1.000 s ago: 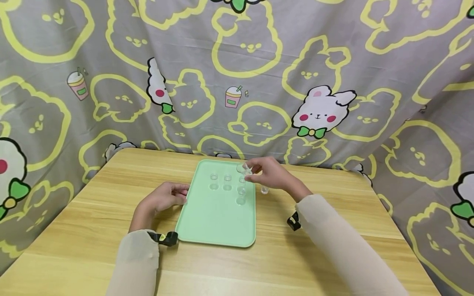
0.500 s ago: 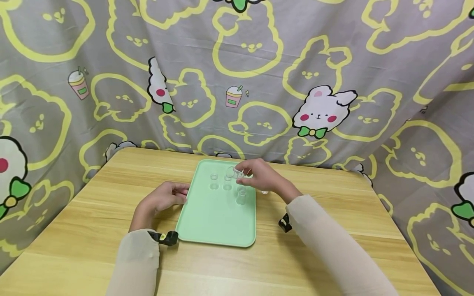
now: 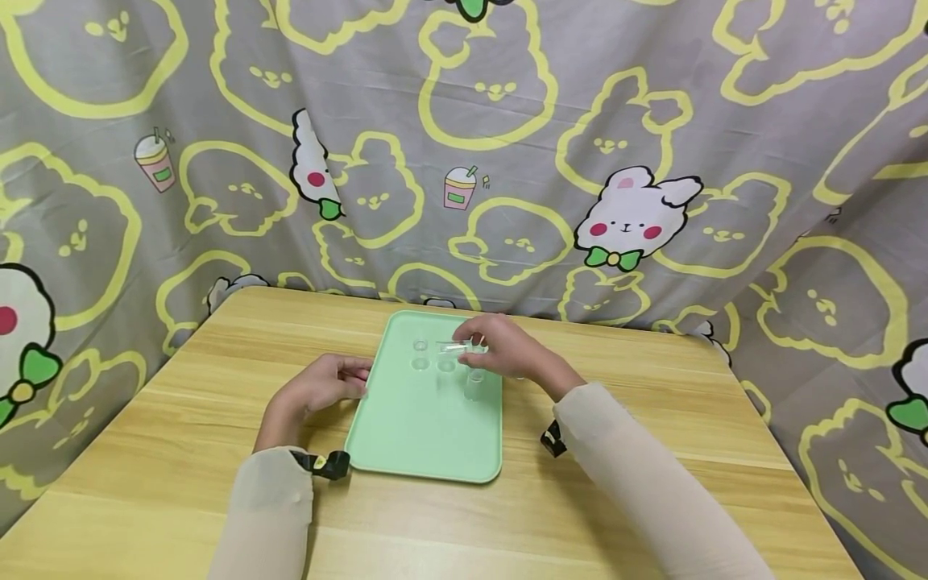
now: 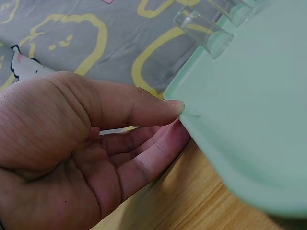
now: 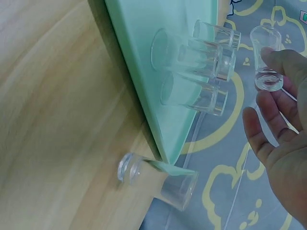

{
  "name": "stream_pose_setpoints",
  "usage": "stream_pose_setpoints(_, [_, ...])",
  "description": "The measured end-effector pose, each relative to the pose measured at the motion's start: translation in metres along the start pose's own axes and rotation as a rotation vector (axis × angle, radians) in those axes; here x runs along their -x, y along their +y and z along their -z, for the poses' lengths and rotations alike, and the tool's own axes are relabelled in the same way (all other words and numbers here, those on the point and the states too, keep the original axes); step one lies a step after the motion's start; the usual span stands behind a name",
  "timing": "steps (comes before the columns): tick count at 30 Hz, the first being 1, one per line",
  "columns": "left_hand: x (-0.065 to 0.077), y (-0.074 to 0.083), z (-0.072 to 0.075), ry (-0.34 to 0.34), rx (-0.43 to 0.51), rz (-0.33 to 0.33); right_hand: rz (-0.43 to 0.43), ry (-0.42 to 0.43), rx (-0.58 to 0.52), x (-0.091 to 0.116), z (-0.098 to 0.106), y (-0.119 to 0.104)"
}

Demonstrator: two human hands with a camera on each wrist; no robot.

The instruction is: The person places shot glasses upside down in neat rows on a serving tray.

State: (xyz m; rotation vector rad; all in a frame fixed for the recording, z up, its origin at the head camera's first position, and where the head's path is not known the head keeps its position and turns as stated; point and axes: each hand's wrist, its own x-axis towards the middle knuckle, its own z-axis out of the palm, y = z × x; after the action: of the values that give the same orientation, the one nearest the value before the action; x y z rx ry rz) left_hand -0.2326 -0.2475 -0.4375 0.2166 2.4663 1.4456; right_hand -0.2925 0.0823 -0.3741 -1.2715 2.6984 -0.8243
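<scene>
My left hand (image 3: 326,385) pinches the left rim of a pale green tray (image 3: 420,443); in the left wrist view the thumb lies over the rim and the fingers are below it. Above the tray's far right part, my right hand (image 3: 507,350) holds a clear shot glass (image 5: 266,55) on its side between thumb and fingers. Several similar shot glasses (image 5: 189,93) stand mouth down on the tray, thick bases up. One more shot glass (image 5: 180,189) stands mouth up on the table just right of the tray, mostly hidden by my right hand in the head view.
The wooden table (image 3: 181,427) bears the tray near its far edge. A grey curtain (image 3: 500,177) with yellow cartoon outlines hangs close behind and along both sides. Black straps with small devices (image 3: 333,466) sit at both wrists.
My right hand has moved left over the tray with the shot glass, which has turned to lie level. The left hand and the tray have stayed in place.
</scene>
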Motion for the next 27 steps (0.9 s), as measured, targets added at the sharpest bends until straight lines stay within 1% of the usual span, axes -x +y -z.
stream_pose_setpoints(7, [-0.002,0.000,0.001,0.000,-0.020,-0.007,0.033,0.005,-0.021,-0.002,-0.003,-0.001])
stream_pose_setpoints(11, [-0.002,-0.001,0.001,-0.001,-0.021,-0.005,0.027,0.012,-0.040,-0.002,-0.004,-0.002])
stream_pose_setpoints(17, [-0.001,0.000,0.001,0.001,-0.014,0.000,0.025,0.023,-0.032,-0.003,-0.006,-0.003])
stream_pose_setpoints(20, [-0.001,0.000,0.001,0.002,-0.012,0.000,0.027,0.028,-0.053,-0.004,-0.009,-0.003])
stream_pose_setpoints(24, [-0.001,-0.001,0.001,-0.002,-0.018,-0.001,0.039,0.027,-0.071,-0.006,-0.014,-0.002])
stream_pose_setpoints(27, [-0.002,-0.001,0.002,-0.006,-0.021,-0.002,0.037,0.018,-0.057,-0.006,-0.016,-0.004])
